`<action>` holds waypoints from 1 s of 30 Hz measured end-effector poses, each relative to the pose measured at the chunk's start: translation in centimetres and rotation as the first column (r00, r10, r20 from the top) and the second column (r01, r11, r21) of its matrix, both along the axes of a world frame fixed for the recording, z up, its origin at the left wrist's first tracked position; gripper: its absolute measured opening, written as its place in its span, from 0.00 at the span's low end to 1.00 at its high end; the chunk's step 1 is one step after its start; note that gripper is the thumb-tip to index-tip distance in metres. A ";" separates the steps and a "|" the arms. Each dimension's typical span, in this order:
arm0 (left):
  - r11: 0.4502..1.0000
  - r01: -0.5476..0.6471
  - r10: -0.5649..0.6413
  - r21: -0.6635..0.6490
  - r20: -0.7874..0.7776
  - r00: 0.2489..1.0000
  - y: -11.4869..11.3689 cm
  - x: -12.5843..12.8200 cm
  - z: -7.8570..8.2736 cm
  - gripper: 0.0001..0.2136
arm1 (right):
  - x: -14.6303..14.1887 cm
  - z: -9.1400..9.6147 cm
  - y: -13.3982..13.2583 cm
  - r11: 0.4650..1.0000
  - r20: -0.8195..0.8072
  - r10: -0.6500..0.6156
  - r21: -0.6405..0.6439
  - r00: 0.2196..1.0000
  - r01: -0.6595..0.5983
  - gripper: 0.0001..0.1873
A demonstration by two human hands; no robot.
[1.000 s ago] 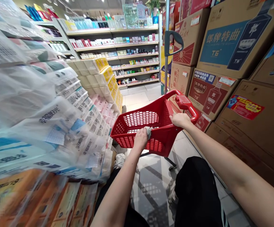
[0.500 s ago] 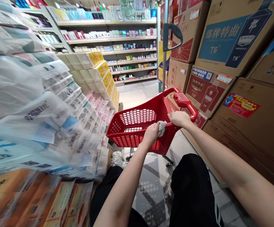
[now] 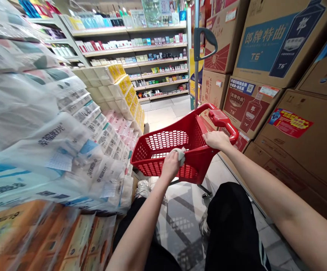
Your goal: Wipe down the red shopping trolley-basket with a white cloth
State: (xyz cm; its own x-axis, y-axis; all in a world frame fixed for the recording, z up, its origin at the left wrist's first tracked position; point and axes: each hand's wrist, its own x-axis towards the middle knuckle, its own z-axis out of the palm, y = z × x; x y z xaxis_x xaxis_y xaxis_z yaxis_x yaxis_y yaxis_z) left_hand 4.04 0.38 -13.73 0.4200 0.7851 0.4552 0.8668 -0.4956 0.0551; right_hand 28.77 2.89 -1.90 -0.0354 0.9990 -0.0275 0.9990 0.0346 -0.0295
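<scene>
A red plastic shopping cart (image 3: 163, 167) with a perforated basket stands in front of me, its inside bare where it shows. My left hand (image 3: 171, 164) is closed on a pale cloth (image 3: 181, 155) and presses it against the near rim, about midway along. Further right, my right hand (image 3: 216, 140) grips the same rim close to the cart's red handle (image 3: 222, 122). The fingers of that hand curl over the edge and are partly hidden.
Plastic-wrapped tissue packs (image 3: 67, 146) are piled at left, with orange packs (image 3: 39, 233) below. Cardboard cartons (image 3: 290, 128) are stacked at right. Behind the cart rises a grey pole (image 3: 196, 75) with a dark grip. Shelves of small goods (image 3: 135, 49) line the back.
My left hand has slid left along the near rim with the cloth. The cart sits slightly further right in view; my right hand still holds its rim.
</scene>
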 end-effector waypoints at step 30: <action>0.980 -0.191 0.180 -0.057 -0.161 0.970 1.4 -3.6 -0.4 0.12 | -4.3 -2.6 -0.2 0.980 0.132 0.170 0.082 0.977 -0.182 0.33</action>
